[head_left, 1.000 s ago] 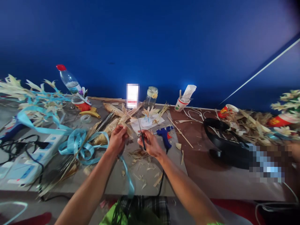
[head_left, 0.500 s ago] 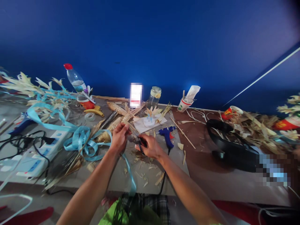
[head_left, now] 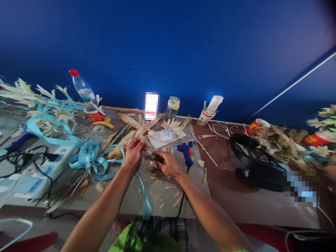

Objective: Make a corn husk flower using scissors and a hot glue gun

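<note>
Left hand (head_left: 135, 154) pinched husk (head_left: 147, 142) above table (head_left: 168, 208); right hand (head_left: 168, 163) gripped scissors (head_left: 155, 161), blades beside husk. I judged husk light, dry, easily torn, best pinched flat near blades.

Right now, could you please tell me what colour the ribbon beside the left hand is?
The ribbon is light blue, as the head view shows best.

Handcraft workspace against a blue wall (head_left: 168, 45)
Scissors (head_left: 156, 163), a glue gun (head_left: 187, 154), tangled blue ribbon (head_left: 84, 154), corn cobs (head_left: 129, 120), pale husk-like flowers (head_left: 22, 91) and scattered trimmings (head_left: 162, 201) crowd the table (head_left: 231, 206), a maker's bench rather than a kitchen.
</note>
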Tool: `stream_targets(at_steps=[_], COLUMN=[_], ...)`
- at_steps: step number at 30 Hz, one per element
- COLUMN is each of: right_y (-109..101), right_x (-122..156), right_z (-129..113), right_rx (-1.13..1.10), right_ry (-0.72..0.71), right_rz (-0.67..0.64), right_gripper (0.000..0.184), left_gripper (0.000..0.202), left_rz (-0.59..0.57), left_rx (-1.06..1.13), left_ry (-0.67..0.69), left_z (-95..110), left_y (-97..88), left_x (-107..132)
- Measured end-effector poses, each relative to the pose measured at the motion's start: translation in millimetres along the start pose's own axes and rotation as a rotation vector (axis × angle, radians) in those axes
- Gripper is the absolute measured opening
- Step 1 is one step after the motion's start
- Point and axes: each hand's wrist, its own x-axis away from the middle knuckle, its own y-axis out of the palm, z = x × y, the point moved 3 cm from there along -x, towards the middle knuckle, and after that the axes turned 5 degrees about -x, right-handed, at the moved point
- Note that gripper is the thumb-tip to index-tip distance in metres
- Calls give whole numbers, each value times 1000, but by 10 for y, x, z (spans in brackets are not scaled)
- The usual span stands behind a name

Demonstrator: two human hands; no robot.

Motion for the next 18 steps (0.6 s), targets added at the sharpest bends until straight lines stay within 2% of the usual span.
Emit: stream_targets(at_steps=[8,18], right_y=[56,67], right_x=[-19,-17], right_z=[102,120], right_rx=[-12,44], right_ry=[39,34], right_rz=[3,7], right_gripper=[31,28], left_gripper=[27,29], left_rz=[17,13], left_rx=[36,37], left_ry=[-6,-23], left_z=[-7,-10], left_y=[-18,-32], left_x=[-13,-22])
